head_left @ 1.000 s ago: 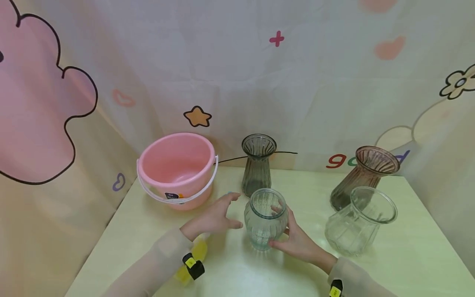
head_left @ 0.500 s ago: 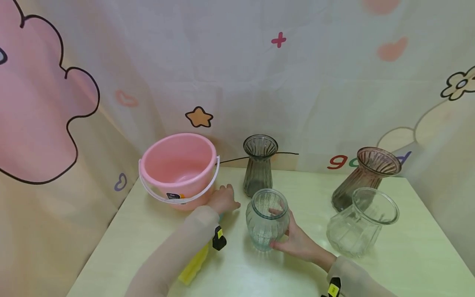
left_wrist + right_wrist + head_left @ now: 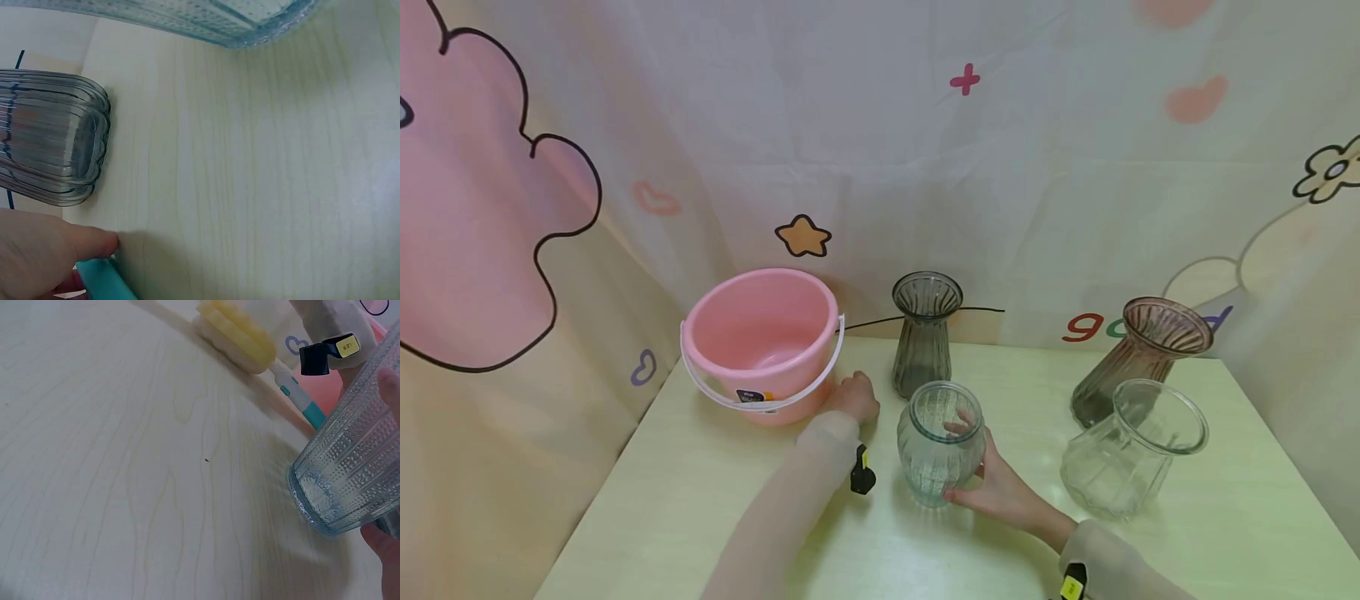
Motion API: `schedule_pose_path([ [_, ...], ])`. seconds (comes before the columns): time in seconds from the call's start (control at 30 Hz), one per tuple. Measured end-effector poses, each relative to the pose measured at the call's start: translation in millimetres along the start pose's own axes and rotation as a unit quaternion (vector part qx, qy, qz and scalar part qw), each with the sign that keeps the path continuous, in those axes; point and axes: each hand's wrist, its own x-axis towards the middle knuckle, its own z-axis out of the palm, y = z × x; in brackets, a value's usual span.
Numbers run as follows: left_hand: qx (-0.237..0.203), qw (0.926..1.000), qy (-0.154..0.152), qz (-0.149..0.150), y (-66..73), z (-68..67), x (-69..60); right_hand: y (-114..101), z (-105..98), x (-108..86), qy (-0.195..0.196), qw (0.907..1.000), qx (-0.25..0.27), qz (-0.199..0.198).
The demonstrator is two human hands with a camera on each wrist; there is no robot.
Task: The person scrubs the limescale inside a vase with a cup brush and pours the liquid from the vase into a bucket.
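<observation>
My left hand [image 3: 853, 398] is beside the pink bucket [image 3: 808, 392], fingers curled round the teal end of a sponge brush's handle [image 3: 106, 281]. The brush has a yellow sponge head [image 3: 240, 337] and a white-and-teal handle; in the head view my arm hides it. Whether its head touches the table is unclear. With my right hand [image 3: 1000, 492] I hold a clear ribbed glass vase [image 3: 938, 454] round its lower right side. The vase is nearly upright, its mouth facing up. Some of my right fingers show through the glass.
A grey glass vase [image 3: 922, 350] stands behind the held one. To the right, a brownish-pink vase [image 3: 1123, 371] and a clear wide-mouthed vase [image 3: 1108, 475] stand close together. The bucket's white handle [image 3: 767, 406] hangs at its front. A printed curtain [image 3: 1075, 167] backs the table [image 3: 662, 500].
My left hand has moved from near the clear vase leftward to beside the bucket and has taken hold of the brush handle. My right hand and its vase have stayed put.
</observation>
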Motion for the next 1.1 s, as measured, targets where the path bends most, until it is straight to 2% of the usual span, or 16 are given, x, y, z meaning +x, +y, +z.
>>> schedule_pose_path([
  [0.17,-0.017,0.9998,0.009,0.001,-1.2,1.4,-0.4,-1,1,-0.4,-0.001,1.0000,0.004,0.007],
  [0.3,-0.076,0.9970,-0.014,-0.003,-1.4,-2.6,-4.1,-1,0,-0.5,-0.001,0.9999,0.007,0.010],
  [0.4,-0.132,0.9903,-0.043,0.008,-0.4,-8.0,-9.2,-1,0,-0.6,-0.004,0.9999,0.013,0.006],
  [0.5,-0.174,0.9826,-0.053,0.040,2.2,-17.9,-19.2,0,0,0.1,-0.009,0.9996,0.027,0.003],
  [0.63,-0.242,0.9652,-0.060,0.078,7.9,-39.4,-38.7,0,-1,1.2,-0.009,0.9993,0.035,0.009],
  [0.87,-0.344,0.9302,-0.078,0.103,19.6,-83.8,-70.8,2,-2,0.7,-0.011,0.9995,0.020,0.019],
  [1.0,-0.416,0.8990,-0.073,0.116,25.3,-104.1,-85.1,2,-2,1.2,-0.014,0.9996,0.019,0.019],
  [1.1,-0.477,0.8671,-0.067,0.127,28.9,-117.2,-93.2,1,-2,1.2,-0.015,0.9996,0.011,0.019],
])
